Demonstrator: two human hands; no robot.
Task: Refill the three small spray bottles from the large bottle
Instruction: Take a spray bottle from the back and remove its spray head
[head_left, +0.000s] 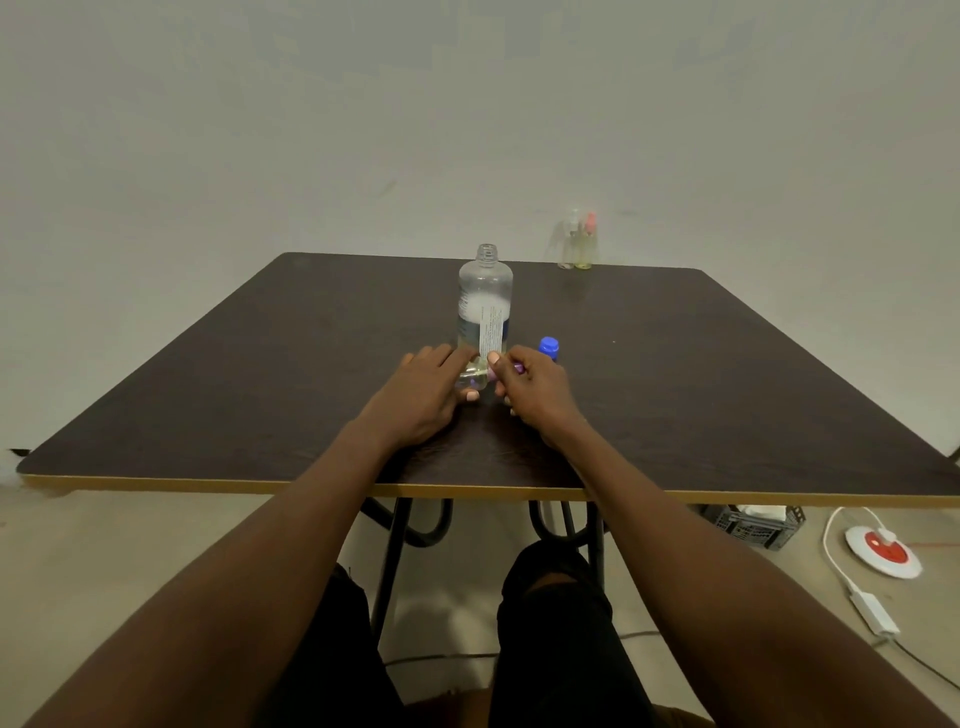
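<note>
The large clear bottle (485, 301) stands uncapped near the middle of the dark table (208, 395). Its blue cap (549, 346) lies just to its right. In front of it, a small clear spray bottle (474, 375) sits between my hands. My left hand (423, 397) wraps its body. My right hand (530, 387) pinches its purple spray top (517, 368), mostly hidden by the fingers. Two more small spray bottles, one white-topped (571, 241) and one pink-topped (587, 241), stand together at the table's far edge on the right.
A plain wall rises right behind the table's far edge. Under the table are black metal legs (395, 545). On the floor to the right lie a dark crate (753, 527) and a red-and-white round device (883, 551) with a white cable.
</note>
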